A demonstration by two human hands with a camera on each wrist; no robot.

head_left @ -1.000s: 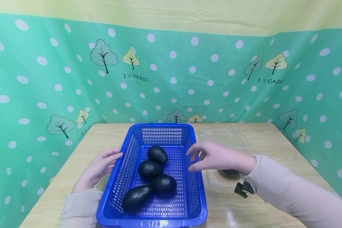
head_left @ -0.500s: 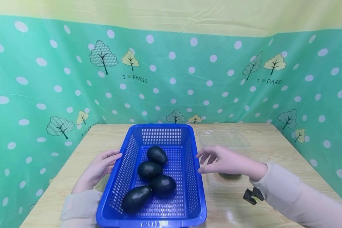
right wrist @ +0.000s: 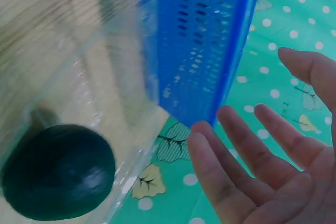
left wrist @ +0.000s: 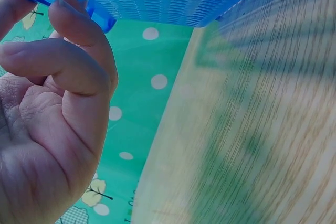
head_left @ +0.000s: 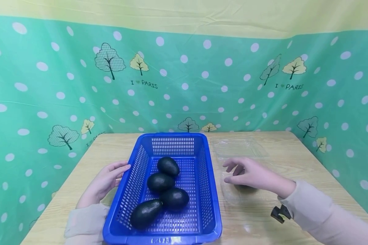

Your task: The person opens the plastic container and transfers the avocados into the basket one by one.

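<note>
A blue plastic basket [head_left: 214,207] holds several dark avocados [head_left: 160,182] lying close together. At its left side my left hand [head_left: 108,178] touches the rim with its fingertips, the fingers loosely bent. In the left wrist view the fingers of this left hand [left wrist: 63,103] show beside the basket's underside. My right hand [head_left: 251,175] hovers over a clear plastic box [head_left: 230,199], fingers spread and holding nothing. Under it, partly hidden in the head view, one dark avocado [right wrist: 60,174] sits in the box.
Behind the right hand lies another clear plastic part of the box [head_left: 239,148], flat on the wooden table [head_left: 282,163]. A black clip [head_left: 280,213] hangs at the right cuff. Green dotted cloth [head_left: 184,85] hangs behind the table.
My right hand has moved right, from over the basket's right rim to over the clear box. My left hand has stayed at the rim, and the avocados have not moved.
</note>
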